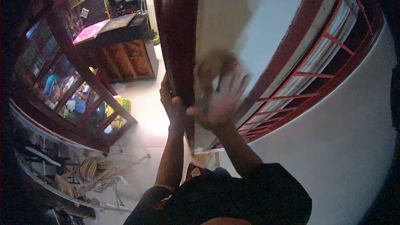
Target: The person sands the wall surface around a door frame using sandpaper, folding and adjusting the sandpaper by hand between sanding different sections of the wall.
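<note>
Head view: the dark wooden frame (pixel 177 29) stands upright ahead, the left hand's (pixel 170 105) fingers clamped on its edge, best held firmly, while the blurred right hand (pixel 221 100), fingers spread at the glossy panel (pixel 225 12), works best flat and gentle.

The upright post (pixel 175 29) is a deep reddish brown beside a panel (pixel 225 8) shading from muted beige to pale blue-grey, while a brick-red window grille (pixel 315 75) crosses white cloth streaked with grey (pixel 343 18). To the left, the bench (pixel 125 60) has orange-brown panels under a near-black top, with a bright pink sheet (pixel 92 30) on it, and the glazed door (pixel 109 102) has a dark brown frame. The floor (pixel 143 108) is creamy white, the coil (pixel 95 169) tan with darker bands, and the shirt (pixel 254 187) plain black.
</note>
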A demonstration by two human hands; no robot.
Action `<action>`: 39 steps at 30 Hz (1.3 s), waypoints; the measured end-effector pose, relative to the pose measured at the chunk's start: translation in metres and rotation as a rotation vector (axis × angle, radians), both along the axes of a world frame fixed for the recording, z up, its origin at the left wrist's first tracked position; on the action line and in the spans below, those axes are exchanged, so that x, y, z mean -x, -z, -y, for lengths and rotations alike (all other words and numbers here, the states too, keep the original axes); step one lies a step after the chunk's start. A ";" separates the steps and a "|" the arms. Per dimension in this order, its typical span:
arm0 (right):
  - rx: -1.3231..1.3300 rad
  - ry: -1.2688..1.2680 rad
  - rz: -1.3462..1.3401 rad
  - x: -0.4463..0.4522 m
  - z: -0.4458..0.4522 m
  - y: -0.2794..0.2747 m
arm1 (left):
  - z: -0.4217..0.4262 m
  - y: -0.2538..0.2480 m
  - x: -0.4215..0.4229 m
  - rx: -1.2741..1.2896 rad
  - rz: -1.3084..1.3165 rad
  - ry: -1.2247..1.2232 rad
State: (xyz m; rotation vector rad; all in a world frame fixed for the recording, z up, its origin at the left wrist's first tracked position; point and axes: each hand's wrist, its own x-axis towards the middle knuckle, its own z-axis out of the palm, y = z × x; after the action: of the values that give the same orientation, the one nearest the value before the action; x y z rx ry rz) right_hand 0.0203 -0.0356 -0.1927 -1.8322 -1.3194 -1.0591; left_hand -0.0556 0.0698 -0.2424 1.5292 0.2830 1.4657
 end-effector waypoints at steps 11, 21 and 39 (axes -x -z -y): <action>0.232 0.132 0.045 -0.011 0.017 0.122 | 0.002 0.003 -0.002 -0.038 -0.076 -0.140; -0.091 0.146 0.107 -0.004 0.004 -0.020 | 0.007 -0.009 0.008 -0.031 -0.180 -0.159; 0.253 0.154 -0.066 -0.006 0.031 0.123 | 0.004 0.000 0.000 -0.080 -0.131 -0.229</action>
State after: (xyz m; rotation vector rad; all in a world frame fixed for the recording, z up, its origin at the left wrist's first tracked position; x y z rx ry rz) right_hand 0.0262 -0.0664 -0.3155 -2.1665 -1.3403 -0.9339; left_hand -0.0552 0.0655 -0.2425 1.7054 0.4966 1.5705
